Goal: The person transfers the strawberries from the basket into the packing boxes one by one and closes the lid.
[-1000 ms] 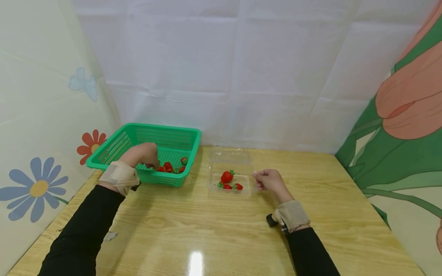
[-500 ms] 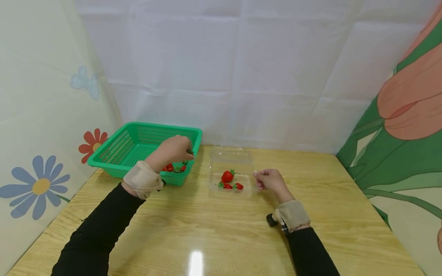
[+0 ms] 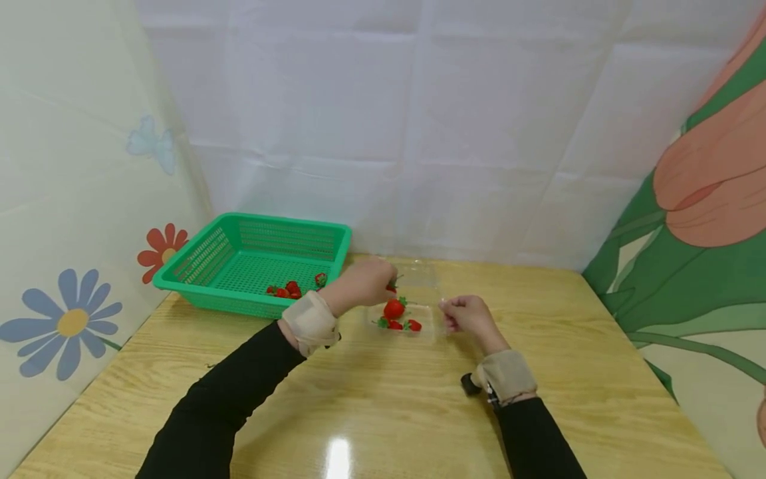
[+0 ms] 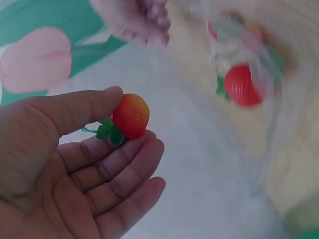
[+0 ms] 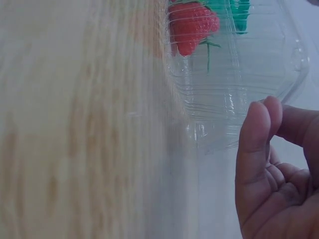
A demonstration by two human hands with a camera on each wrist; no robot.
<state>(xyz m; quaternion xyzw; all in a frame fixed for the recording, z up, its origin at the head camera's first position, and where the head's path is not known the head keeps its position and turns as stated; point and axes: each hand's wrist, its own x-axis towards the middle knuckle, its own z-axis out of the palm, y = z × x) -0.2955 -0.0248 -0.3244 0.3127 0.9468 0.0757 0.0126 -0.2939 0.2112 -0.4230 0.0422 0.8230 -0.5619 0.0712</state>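
Note:
My left hand (image 3: 365, 283) pinches a small red strawberry (image 4: 133, 117) with an orange tip and green leaves between thumb and fingertips, over the left part of a clear plastic box (image 5: 269, 64). The left wrist view shows the palm facing up behind the fruit. Inside the box lie a larger round strawberry (image 3: 393, 309) and some smaller strawberries (image 3: 413, 325); its hinged lid (image 3: 419, 271) leans back, raised. With thumb and fingers, my right hand (image 3: 469, 314) pinches the right edge of the box.
A green slotted basket (image 3: 239, 303) stands to the left, with several strawberries (image 3: 291, 289) at its front right; my left forearm hides part of that corner. A white cloth (image 3: 479, 133) hangs behind the wooden table (image 3: 383, 412). Flower-patterned cloths flank both sides.
My left hand has come up out of the green basket and moved right to the box, carrying the strawberry. The right hand has stayed at the box's edge.

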